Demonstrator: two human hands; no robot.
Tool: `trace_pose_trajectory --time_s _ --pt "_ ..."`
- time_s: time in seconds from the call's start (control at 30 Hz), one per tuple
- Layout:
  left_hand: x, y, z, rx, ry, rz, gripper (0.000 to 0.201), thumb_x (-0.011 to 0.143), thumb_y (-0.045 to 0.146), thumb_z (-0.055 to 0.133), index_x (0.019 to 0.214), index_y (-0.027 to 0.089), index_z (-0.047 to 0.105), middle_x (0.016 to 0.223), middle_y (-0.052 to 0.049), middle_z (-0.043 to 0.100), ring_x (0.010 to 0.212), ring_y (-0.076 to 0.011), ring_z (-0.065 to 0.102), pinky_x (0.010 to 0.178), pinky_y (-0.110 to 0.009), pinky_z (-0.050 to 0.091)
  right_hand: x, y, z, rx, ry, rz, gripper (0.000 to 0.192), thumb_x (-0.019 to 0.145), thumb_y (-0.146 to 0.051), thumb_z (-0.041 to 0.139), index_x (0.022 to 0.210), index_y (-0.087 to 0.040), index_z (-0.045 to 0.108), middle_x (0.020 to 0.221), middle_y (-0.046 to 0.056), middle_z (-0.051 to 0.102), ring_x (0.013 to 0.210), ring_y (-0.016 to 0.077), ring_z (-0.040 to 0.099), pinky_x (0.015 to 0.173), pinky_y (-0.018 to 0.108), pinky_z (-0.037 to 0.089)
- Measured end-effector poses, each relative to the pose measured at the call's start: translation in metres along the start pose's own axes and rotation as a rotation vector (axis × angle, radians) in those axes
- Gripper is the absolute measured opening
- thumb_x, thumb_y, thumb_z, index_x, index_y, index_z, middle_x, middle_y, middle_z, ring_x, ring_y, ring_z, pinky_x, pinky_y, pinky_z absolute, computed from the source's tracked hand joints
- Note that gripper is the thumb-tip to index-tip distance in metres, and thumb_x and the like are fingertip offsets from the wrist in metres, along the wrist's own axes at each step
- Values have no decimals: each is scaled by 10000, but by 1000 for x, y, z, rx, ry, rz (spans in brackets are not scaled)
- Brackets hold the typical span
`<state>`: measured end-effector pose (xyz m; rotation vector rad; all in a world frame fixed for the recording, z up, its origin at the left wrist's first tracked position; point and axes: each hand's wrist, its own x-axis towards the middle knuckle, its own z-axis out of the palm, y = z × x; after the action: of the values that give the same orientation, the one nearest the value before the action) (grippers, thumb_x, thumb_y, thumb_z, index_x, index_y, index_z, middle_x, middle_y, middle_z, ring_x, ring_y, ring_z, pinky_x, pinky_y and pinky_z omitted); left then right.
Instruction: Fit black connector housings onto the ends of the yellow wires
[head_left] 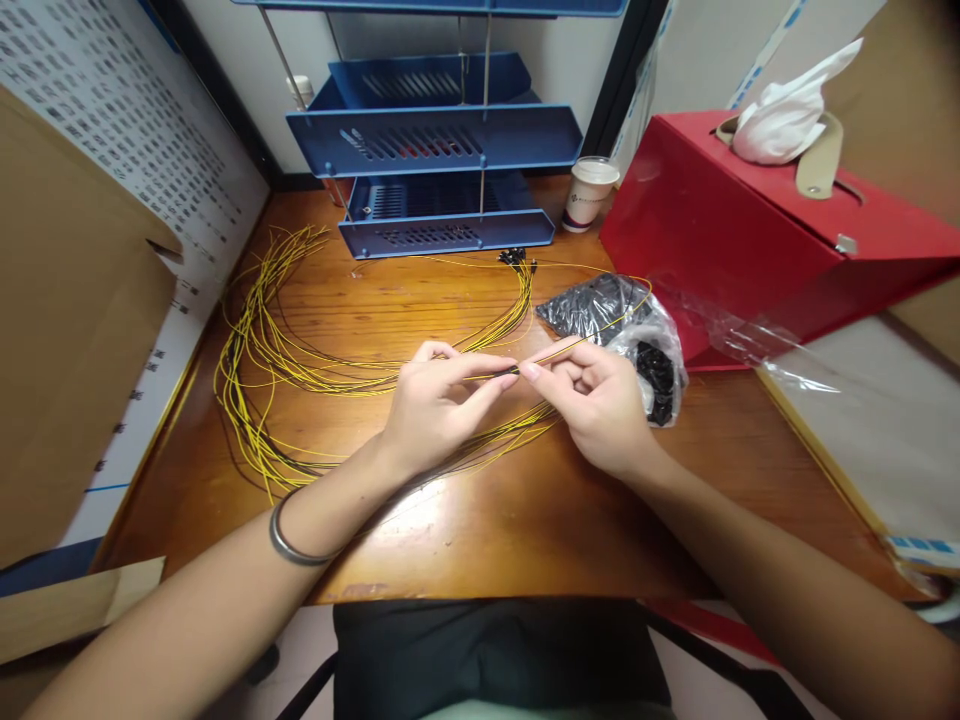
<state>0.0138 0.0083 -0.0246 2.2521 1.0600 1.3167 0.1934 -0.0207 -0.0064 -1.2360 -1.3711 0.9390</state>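
Both hands meet over the desk [465, 540] centre: our left hand [431, 405] pinches a yellow wire [491, 375] btwn thumb & forefinger, and our right hand [596, 395] pinches the same wire just beside it, where a small dark piece, prob. a connector, sits at the join; too small to tell more. Fingers of both are closed narrow on the wire, nothing else held.

Largest to smallest around them: red box [750, 250] at right w/ a tissue [787, 110] poking from its top; blue tray rack [442, 150] at the back; wire bundle [277, 370] looping wide across the left side of the desk, its ends running under our wrists; clear plastic bag [637, 330] of small black parts touching our right hand's far side; paper cup [591, 192] btwn rack and box.

We judge the wire very light, thin & floppy. It bends freely, so it wants holding close to the tip, where we have it, or the end will wander. Insulation looks smooth, so prob. a bit slippery; a firm fingertip pinch suits it. Sharp kinks could harm it.
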Motion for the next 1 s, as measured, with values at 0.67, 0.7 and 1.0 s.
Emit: trace_pose_trajectory --time_s 0.67,0.7,1.0 --pt "1 2 0 21 -3 -26 130 893 357 728 930 256 801 838 -4 807 651 -138 652 804 -339 498 0 2 0 8 20 -2 136 823 -292 691 824 -161 656 469 -117 311 432 62 247 437 239 173" --pt "1 2 0 18 3 -26 124 889 352 733 925 254 801 833 -3 806 648 -137 649 802 -336 498 0 1 -1 14 29 -4 131 821 -287 690 815 -162 652 463 -118 316 427 61 245 436 241 168" --pt "1 2 -1 -6 -14 -16 120 890 318 731 930 228 800 859 -16 807 614 -126 647 742 -298 513 0 2 0 -21 8 10 149 828 -288 696 788 -147 668 468 -108 342 433 57 265 440 243 174"
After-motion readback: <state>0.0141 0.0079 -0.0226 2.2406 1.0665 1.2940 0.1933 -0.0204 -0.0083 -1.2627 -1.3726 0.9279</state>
